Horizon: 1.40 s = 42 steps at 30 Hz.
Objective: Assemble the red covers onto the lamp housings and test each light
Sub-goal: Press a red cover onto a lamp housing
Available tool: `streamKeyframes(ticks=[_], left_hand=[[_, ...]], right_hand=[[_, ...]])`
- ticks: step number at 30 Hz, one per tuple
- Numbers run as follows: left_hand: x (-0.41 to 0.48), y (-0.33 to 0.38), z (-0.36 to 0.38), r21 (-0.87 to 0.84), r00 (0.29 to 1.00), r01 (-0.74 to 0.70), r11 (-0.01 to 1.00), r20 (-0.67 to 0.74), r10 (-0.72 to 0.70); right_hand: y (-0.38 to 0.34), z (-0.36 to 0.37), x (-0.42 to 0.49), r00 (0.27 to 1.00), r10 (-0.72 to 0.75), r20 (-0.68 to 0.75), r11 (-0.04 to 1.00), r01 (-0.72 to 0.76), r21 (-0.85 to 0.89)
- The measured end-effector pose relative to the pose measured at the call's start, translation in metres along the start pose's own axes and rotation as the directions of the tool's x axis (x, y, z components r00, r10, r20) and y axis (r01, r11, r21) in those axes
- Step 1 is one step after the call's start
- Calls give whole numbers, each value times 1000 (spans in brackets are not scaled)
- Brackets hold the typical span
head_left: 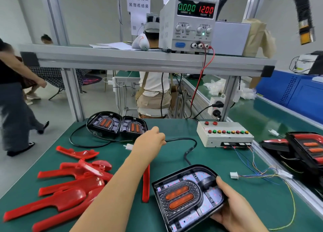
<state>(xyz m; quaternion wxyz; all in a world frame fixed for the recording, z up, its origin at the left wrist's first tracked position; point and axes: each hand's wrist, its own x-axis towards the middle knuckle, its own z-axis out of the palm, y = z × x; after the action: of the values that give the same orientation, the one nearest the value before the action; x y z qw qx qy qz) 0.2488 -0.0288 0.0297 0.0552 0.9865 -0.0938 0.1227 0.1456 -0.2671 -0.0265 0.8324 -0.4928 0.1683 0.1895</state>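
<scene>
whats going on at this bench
A person's right hand holds a lamp housing, not yet covered, at the front of the bench. The left hand reaches forward and grips its black cable by the white plug. Red covers lie piled at left, two more housings sit at the back, and the power supply reads 12.00 volts, zero current.

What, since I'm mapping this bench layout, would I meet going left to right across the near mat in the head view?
Red covers → lamp housing held by the right hand → white plug → red-covered lamps.
</scene>
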Motion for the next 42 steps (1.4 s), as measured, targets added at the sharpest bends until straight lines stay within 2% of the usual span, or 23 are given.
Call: streamKeyframes(ticks=[4, 7, 9, 11, 12, 14, 15, 17, 18, 21, 25, 27, 29, 30, 31, 33, 35, 36, 40, 42], left_hand=[[4, -4, 19, 55, 983, 16, 998, 184, -26], [-5, -16, 28, -24, 961, 111, 994, 259, -101], [-13, -22, 24, -15, 963, 209, 978, 175, -203], [-21, -26, 17, 147, 962, 267, 952, 15, -272], [-24, -27, 13, 194, 950, 306, 932, -9, -311], [-31, -27, 8, 217, 881, 406, 888, 164, -443], [-35, -26, 8, 228, 814, 443, 867, 303, -496], [-39, -22, 10, 236, 692, 463, 854, 506, -515], [-41, -19, 12, 230, 674, 458, 859, 539, -504], [-43, -13, 14, 168, 732, 458, 873, 485, -478], [-38, -15, 7, 22, 774, 521, 853, 410, -483], [-36, -20, 3, -117, 803, 537, 835, 375, -464], [-35, -24, 2, -389, 830, 548, 741, 363, -423], [-36, -24, 1, -488, 847, 530, 694, 335, -412], [-38, -22, -1, -532, 872, 489, 691, 284, -398], [-43, -16, -3, -534, 921, 384, 754, 166, -351], [-49, -5, -6, -559, 945, 311, 768, 98, -311], [-52, 0, -6, -598, 950, 289, 748, 82, -301], [-67, 24, -11, -820, 944, 288, 495, 157, -289], [-75, 35, -15, -871, 953, 271, 411, 181, -244]], right_hand=[[1, 0, -7, 999, 16, -31, 1000, -16, -12], [1, -1, -9, 999, 15, -52, 1000, -15, -1], [1, 0, -9, 998, 13, -57, 1000, -13, -9], [2, 1, -10, 999, 12, -46, 1000, -12, -7], [2, 2, -11, 999, 15, -41, 1000, -15, 6], [5, 5, -11, 999, 19, -38, 999, -18, 30], [6, 6, -10, 999, 18, -41, 999, -16, 36], [9, 8, -7, 999, 13, -46, 999, -11, 45], [10, 9, -6, 999, 8, -43, 999, -6, 47], [13, 12, -4, 999, -16, -40, 998, 19, 63], [14, 15, -1, 999, -24, -39, 994, 28, 105], [14, 18, 1, 999, -5, -33, 990, 10, 140], [13, 23, 5, 999, 20, -29, 983, -15, 185], [12, 26, 7, 999, 33, -22, 978, -27, 205], [11, 29, 10, 999, 45, -13, 974, -41, 222], [9, 33, 14, 998, 62, 9, 970, -63, 235], [8, 34, 16, 997, 70, 20, 974, -72, 215], [8, 33, 16, 997, 71, 27, 976, -75, 206], [9, 30, 15, 994, 66, 82, 976, -82, 203], [9, 29, 15, 993, 56, 107, 978, -76, 194]])
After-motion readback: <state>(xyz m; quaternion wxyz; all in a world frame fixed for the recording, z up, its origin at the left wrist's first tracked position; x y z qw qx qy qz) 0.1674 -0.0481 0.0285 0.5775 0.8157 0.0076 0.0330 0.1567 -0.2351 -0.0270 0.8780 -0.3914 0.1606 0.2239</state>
